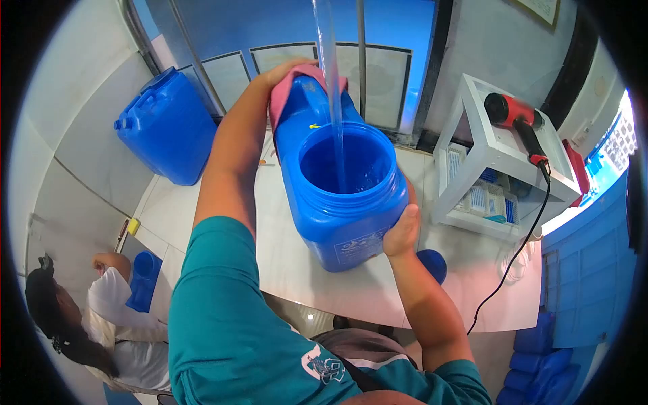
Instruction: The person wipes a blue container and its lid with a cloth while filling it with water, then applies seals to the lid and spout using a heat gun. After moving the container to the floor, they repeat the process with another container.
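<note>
Okay, position check: the big blue plastic jerrycan (pixel 310 202) is right in front of the person's torso, between the two hands, over the pale tiled counter (pixel 466 297), with its wide threaded round mouth (pixel 389 185) facing up toward the head. Long axis of its top runs from the far handle end, up and slightly left in view, to the mouth end, nearer the body and slightly right. A clear stream of water (pixel 329 61) drops from above and goes into the mouth, inside the rim. Left hand (pixel 293 69) is at the far end, laid over a folded pink cloth (pixel 278 101) that drapes that end by the moulded handle; most fingers hidden, so can't tell how tightly it is closed. Right hand (pixel 403 229) grasps the near right wall, thumb on the outside just below the mouth, fingers going round the side and partly out of sight. So right is the nearer hand to the mouth, left the nearer to the handle, and the two grip the body roughly on a diagonal. Round blue lid-like disc (pixel 433 266) lies just beside the right forearm. Second blue jerrycan (pixel 169 128) stands off to the left, well apart from both hands.
</note>
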A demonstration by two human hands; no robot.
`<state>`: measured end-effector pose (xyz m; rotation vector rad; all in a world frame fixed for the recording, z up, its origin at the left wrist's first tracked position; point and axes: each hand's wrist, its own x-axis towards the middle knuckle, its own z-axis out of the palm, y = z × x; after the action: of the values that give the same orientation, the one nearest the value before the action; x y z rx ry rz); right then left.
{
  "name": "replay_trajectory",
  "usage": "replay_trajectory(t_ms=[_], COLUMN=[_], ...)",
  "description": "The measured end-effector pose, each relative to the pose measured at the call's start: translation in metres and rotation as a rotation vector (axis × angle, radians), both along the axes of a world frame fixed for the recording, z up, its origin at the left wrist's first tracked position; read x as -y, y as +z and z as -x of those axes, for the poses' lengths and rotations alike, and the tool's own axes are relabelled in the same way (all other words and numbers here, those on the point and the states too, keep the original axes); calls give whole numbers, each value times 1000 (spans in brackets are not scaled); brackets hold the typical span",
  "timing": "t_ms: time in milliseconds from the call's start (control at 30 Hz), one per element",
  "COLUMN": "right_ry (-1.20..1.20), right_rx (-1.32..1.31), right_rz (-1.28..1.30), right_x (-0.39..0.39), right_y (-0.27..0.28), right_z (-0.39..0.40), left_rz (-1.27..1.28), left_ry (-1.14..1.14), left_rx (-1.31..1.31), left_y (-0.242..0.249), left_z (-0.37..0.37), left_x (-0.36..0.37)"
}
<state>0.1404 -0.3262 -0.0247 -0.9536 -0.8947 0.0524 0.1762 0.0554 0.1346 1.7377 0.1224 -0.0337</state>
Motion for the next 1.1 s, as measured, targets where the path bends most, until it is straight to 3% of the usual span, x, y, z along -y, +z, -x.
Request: replay_trajectory(t_ms=[100,267,367,467,600,767,967,1000,1067,1100], right_ry=[8,1,-7,20,37,57,79,91,56,56], right_rx=[6,27,1,27,9,19,8,0,13,12], right_rz=[-3,3,27,16,34,-4,-43,-49,27,23], right_x=[-1,-3,-2,-1,0,0,-4,-3,0,1], right_y=[-3,-1,-9,-5,-4,-4,-3,-5,-9,-10], right_z=[-1,-3,-2,-2,0,-2,-2,-1,-4,-5], left_rz=[229,479,533,536,307,-185,-999,-1033,-783,-306], left_ry=[113,508,725,884,1016,960,1065,1079,1077,1049], left_rx=[131,361,405,412,524,642,828,809,656,597], left_y=[-70,-199,-249,-268,-232,-146,-71,-64,-62,-49], left_z=[29,84,126,170,193,192,177,171,171,169], left_x=[4,63,127,212,294,284,282,272,266,277])
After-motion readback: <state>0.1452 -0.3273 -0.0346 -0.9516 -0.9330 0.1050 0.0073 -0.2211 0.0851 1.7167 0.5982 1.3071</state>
